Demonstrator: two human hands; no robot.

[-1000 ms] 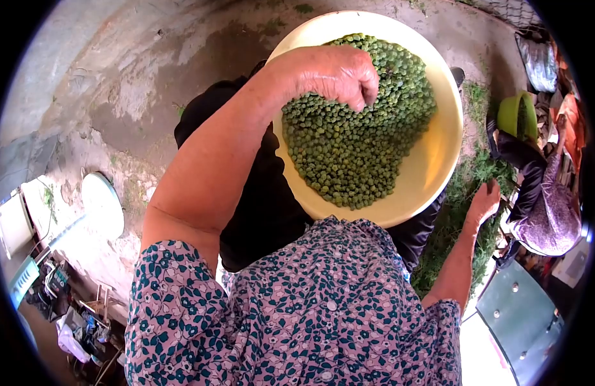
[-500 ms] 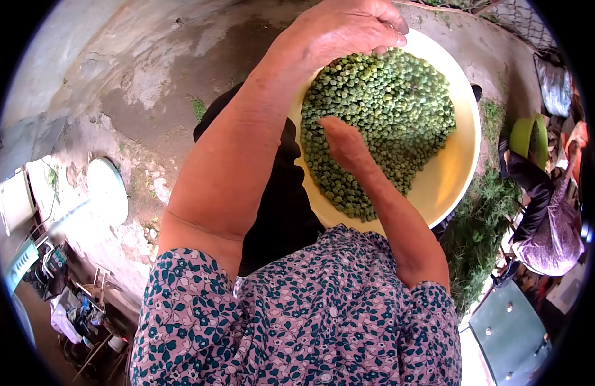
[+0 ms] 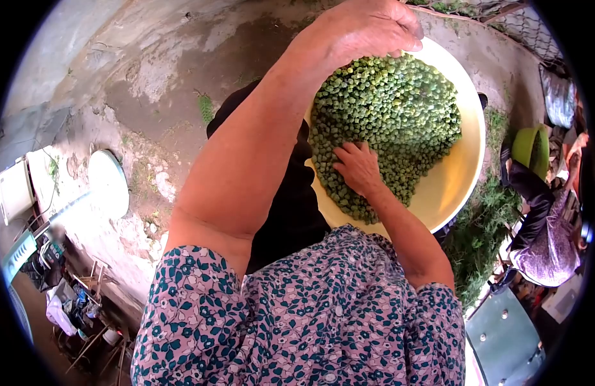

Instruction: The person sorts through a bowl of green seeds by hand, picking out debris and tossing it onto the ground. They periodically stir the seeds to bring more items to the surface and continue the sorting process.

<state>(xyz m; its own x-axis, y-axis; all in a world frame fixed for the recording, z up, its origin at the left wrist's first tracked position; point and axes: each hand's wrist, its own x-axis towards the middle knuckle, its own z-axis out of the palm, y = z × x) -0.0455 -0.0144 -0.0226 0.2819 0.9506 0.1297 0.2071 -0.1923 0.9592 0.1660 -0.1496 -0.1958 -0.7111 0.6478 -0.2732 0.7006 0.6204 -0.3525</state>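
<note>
A wide pale-yellow basin [image 3: 461, 174] rests over my dark-trousered lap. Small, roundish green pods or buds [image 3: 400, 103] fill much of it; their exact kind is too small to tell. At the basin's far rim is my left hand [image 3: 368, 29], its fingers closed on the edge. My right hand [image 3: 360, 168] lies palm down on the green heap, fingers spread and fingertips touching the pods near the basin's left side. Bare yellow bottom shows at the lower right of the basin.
To the right, a person in a purple top [image 3: 548, 251] sits near a lime-green tub [image 3: 531, 151]. Cut green plants [image 3: 474, 238] lie beside my basin. A teal panel [image 3: 505, 338] is at the lower right, a pale round lid-like object [image 3: 108, 185] at the left.
My right hand has moved down and slightly right over the pods, its fingers going from bunched to spread. The left hand stays at the rim, and the view has shifted slightly.
</note>
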